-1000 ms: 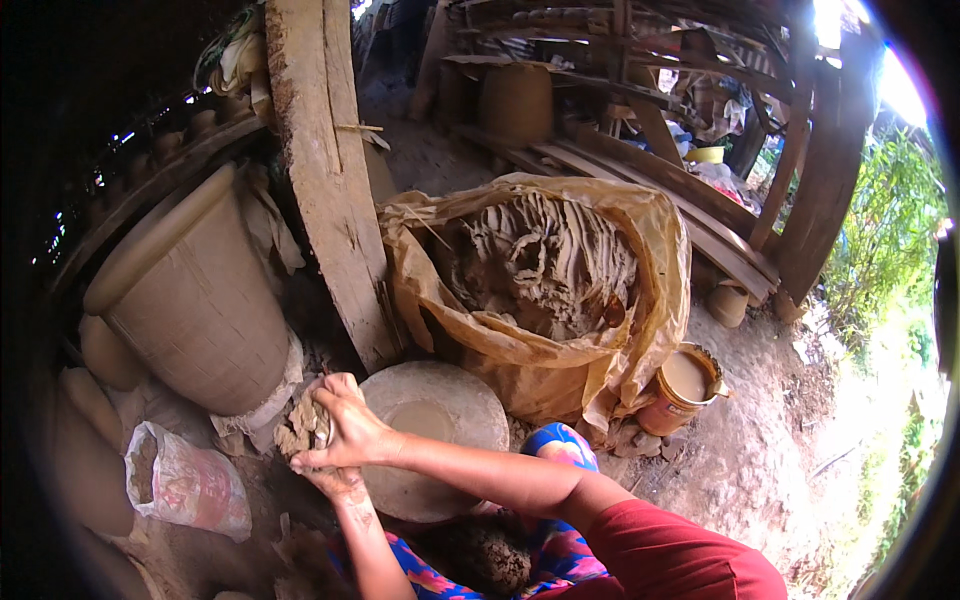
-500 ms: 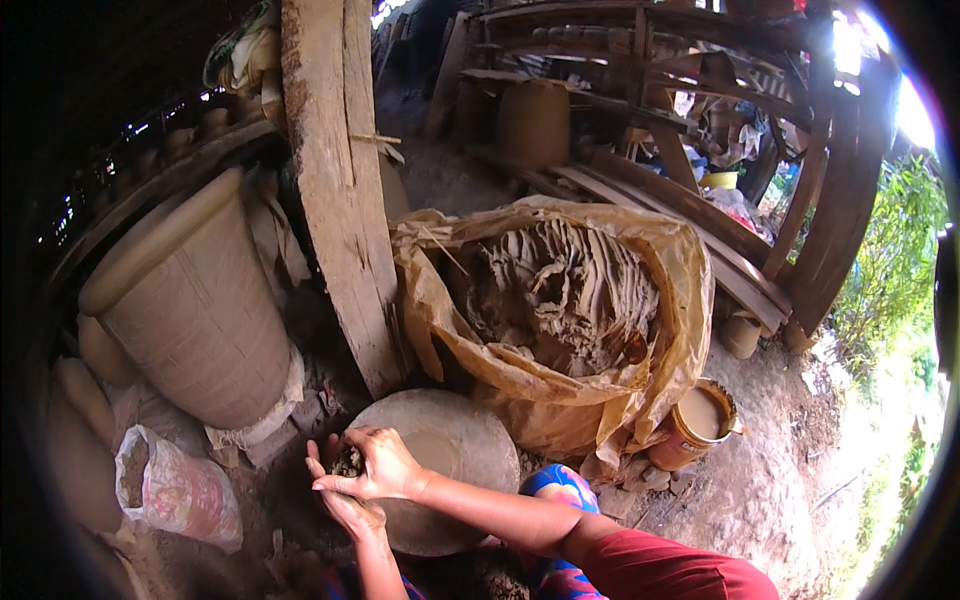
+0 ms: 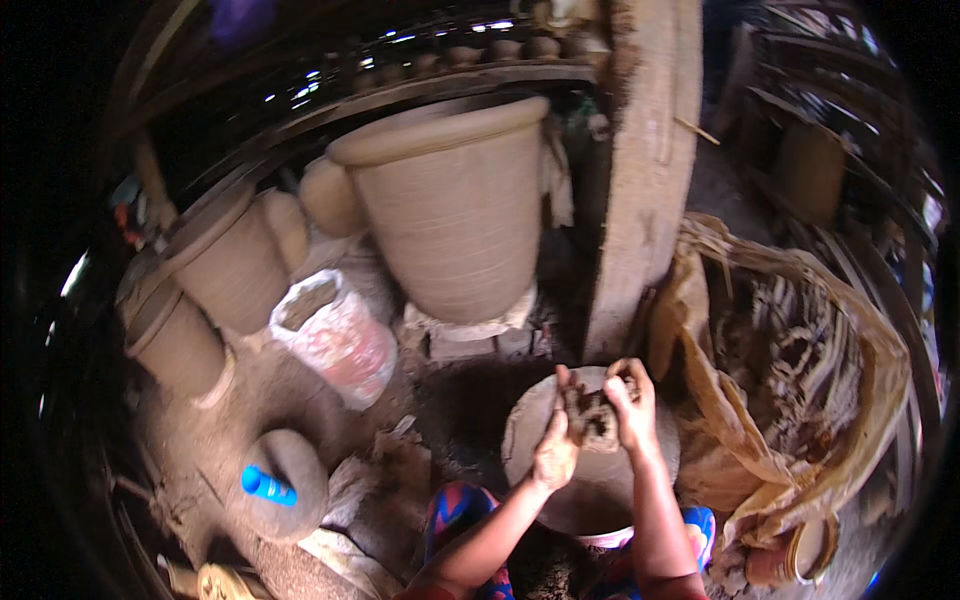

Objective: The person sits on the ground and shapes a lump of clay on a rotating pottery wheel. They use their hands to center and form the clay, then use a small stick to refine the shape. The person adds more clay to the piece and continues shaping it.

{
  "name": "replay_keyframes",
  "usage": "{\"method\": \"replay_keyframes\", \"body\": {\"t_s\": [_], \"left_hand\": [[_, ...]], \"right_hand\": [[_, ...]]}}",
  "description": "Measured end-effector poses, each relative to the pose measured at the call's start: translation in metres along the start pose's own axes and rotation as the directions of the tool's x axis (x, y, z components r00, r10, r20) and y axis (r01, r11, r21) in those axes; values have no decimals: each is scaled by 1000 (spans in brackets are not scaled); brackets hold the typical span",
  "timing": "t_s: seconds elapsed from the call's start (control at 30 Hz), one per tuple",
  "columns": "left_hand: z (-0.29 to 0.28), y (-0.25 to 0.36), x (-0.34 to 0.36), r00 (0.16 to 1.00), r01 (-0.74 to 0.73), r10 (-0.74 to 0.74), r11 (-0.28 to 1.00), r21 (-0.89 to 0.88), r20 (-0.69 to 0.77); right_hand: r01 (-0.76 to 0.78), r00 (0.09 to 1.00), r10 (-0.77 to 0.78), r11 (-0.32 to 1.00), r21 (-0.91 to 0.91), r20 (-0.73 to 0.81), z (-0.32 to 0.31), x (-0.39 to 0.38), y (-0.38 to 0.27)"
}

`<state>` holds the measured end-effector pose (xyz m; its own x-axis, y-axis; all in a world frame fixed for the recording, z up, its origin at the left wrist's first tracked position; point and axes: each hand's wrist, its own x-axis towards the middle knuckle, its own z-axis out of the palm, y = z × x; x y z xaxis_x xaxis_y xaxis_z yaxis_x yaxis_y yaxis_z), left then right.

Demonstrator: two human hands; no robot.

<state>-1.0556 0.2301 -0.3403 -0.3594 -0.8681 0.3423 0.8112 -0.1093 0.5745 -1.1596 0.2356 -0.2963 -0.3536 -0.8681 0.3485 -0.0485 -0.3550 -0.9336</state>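
A rough, dark grey-brown lump of clay is held between my two hands, above a round clay-coated disc that looks like a potter's wheel. My left hand supports the lump from the left, its thumb and fingers pointing up along that side. On the right, my right hand grips the upper part with bent fingers. The lump's underside shows between the palms, apart from the disc. Part of the clay is hidden behind the fingers.
A big clay pot stands ahead, beside a wooden post. To the right, a plastic-lined heap of clay slabs sits near a bucket. On the left are a white sack, smaller pots and a blue cup.
The view has swung left, bringing more pots into sight. My right hand, earlier wrapped over the clay in my left palm, now grips it from the right, and more of the lump shows.
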Motion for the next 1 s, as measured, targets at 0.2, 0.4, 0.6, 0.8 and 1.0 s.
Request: {"method": "replay_keyframes", "body": {"t_s": [0.2, 0.4, 0.6, 0.8, 1.0], "left_hand": [[-15, -7, 2, 914, -302, 217, 928, -217, -343], [-5, -13, 1, 867, -245, 143, 957, -157, -478], [-33, -19, 19, 888, -18, 47, 998, 67, -458], [-52, -49, 10, 990, -140, 138, 959, 246, 24], [-36, -3, 16, 968, 116, -2, 890, 440, -250]], "right_hand": [[42, 924, 11, 990, -131, 382, 16, -18, 15], [-26, 995, 21, 998, 50, 94, 7, -27, 38], [248, 919, -120, 917, 313, -376, 2, -12, 36], [-206, 962, 270, 795, 571, -29, -21, 9, 47], [175, 969, -126, 956, -236, 211, -33, 12, 40]]}}
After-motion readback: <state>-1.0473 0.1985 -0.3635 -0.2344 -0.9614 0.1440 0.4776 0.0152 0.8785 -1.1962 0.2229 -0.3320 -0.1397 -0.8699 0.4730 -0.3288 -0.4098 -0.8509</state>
